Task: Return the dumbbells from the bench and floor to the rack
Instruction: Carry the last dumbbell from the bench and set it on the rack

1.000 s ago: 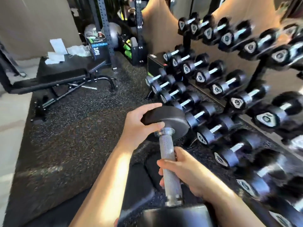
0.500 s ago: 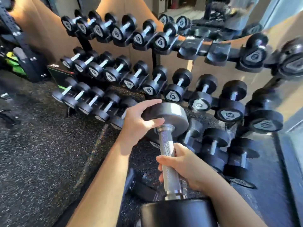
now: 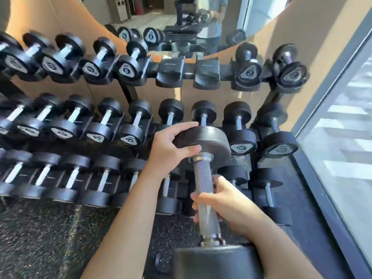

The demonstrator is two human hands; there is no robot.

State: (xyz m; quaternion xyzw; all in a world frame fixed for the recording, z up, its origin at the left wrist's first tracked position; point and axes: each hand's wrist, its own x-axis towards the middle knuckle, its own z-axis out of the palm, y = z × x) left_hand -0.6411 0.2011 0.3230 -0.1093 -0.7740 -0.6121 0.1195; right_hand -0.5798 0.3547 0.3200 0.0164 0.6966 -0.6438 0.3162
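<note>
1. I hold one dumbbell (image 3: 204,190) in the air in front of the rack (image 3: 128,91), and both my grips are on it. It points away from me, with one black head far and the other black head close to my body.
2. My left grip (image 3: 169,150) grasps the far head. The fingers lie over its upper rim and the thumb presses on its inner face, just beside the metal collar.
3. My right grip (image 3: 225,204) is wrapped around the knurled metal handle, on its lower half, near the close head.
4. The far head is at the height of the middle row and hides part of the racked dumbbells (image 3: 240,137) there. I cannot tell if it touches any of them.
5. The rack has three rows that carry black dumbbells with metal handles. In the top row two bare cradles (image 3: 171,72) stand side by side, between loaded ones.
6. Under the rack is a dark speckled floor (image 3: 50,238). A mirror (image 3: 161,17) hangs on the wall above the top row, and a window (image 3: 342,137) is at the right side.
</note>
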